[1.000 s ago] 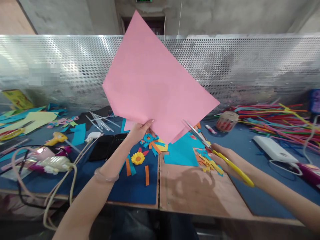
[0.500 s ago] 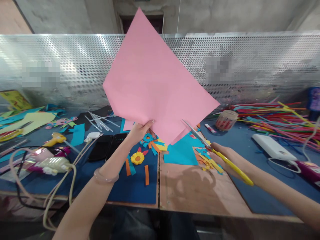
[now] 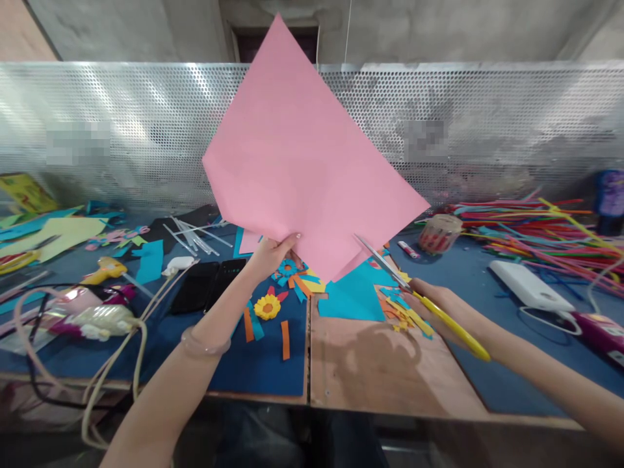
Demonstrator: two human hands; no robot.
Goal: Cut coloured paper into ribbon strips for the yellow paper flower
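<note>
A large sheet of pink paper (image 3: 302, 143) is held up above the table, its lower left edge pinched by my left hand (image 3: 275, 255). My right hand (image 3: 439, 302) grips yellow-handled scissors (image 3: 385, 263), whose blades reach the sheet's lower right part. A cut runs there toward the bottom corner. Below the sheet lie a blue paper flower (image 3: 287, 270), a yellow paper flower (image 3: 268, 307), an orange strip (image 3: 285, 340) and a blue paper piece (image 3: 353, 302). Yellow and orange scraps (image 3: 409, 315) sit under my right hand.
Two dark phones (image 3: 195, 289), a yellow glue gun (image 3: 110, 268) and tangled cables (image 3: 92, 403) are on the left. Clear glue sticks (image 3: 195, 234) lie behind. To the right are a jar (image 3: 440, 234), a white power bank (image 3: 531, 286) and colourful pipe cleaners (image 3: 550, 227). A perforated metal screen (image 3: 146, 130) stands behind.
The top corner of the pink sheet has tipped slightly to the right. Both hands stay almost in place, still holding the paper and the scissors.
</note>
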